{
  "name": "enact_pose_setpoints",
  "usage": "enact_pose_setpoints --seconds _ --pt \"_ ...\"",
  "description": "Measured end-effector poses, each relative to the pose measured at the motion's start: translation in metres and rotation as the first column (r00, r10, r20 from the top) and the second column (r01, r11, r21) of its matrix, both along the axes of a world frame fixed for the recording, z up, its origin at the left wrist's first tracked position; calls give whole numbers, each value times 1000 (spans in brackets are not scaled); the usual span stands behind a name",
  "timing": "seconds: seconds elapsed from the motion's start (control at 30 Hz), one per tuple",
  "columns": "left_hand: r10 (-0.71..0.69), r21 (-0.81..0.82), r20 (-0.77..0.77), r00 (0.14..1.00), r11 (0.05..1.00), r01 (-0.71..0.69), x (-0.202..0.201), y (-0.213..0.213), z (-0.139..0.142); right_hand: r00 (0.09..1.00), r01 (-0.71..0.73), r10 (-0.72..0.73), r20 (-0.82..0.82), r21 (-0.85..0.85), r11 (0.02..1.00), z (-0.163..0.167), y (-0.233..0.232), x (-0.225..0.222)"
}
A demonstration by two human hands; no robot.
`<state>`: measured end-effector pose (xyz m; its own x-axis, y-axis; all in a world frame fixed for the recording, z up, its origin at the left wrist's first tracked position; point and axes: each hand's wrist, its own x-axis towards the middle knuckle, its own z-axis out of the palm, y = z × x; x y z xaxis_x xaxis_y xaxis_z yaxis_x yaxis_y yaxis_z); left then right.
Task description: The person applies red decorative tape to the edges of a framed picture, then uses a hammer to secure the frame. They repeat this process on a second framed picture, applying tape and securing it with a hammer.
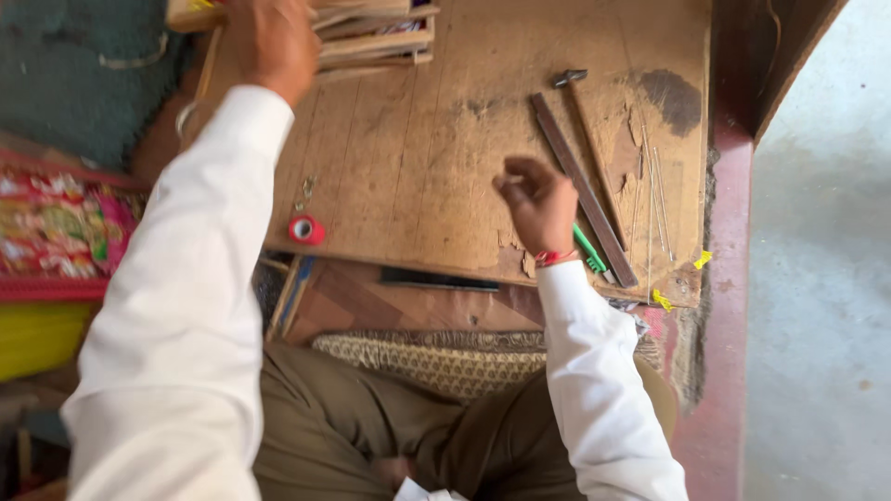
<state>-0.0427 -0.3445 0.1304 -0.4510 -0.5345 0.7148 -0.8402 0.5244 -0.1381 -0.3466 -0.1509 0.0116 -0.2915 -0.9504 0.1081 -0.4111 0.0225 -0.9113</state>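
My left hand [271,39] reaches to the far left of the worn wooden board [408,167] and rests on a stack of thin wooden strips [371,37]; whether it grips one is unclear. My right hand [536,202] hovers over the board's near right part with fingers curled, apparently pinching something too small to make out. Just right of it lie a long dark metal ruler [583,186] and a hammer [574,82].
A small red tape roll [305,230] sits at the board's near left edge. A green-handled tool [590,250] lies by my right wrist. Thin sticks [657,195] lie at the right edge. Colourful packets [56,223] are at the left.
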Motion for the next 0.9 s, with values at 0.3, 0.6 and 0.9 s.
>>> enact_pose_setpoints --seconds 0.3,0.6,0.9 --pt "-230 298 -115 966 920 254 -46 252 -143 926 244 -135 353 -286 927 11 15 -44" --pt "-169 417 -342 924 854 311 -46 317 -141 930 21 27 -368 124 992 -18 58 20" --pt "303 444 -529 793 895 -46 95 505 -50 780 -606 578 -241 -57 794 -93 42 72"
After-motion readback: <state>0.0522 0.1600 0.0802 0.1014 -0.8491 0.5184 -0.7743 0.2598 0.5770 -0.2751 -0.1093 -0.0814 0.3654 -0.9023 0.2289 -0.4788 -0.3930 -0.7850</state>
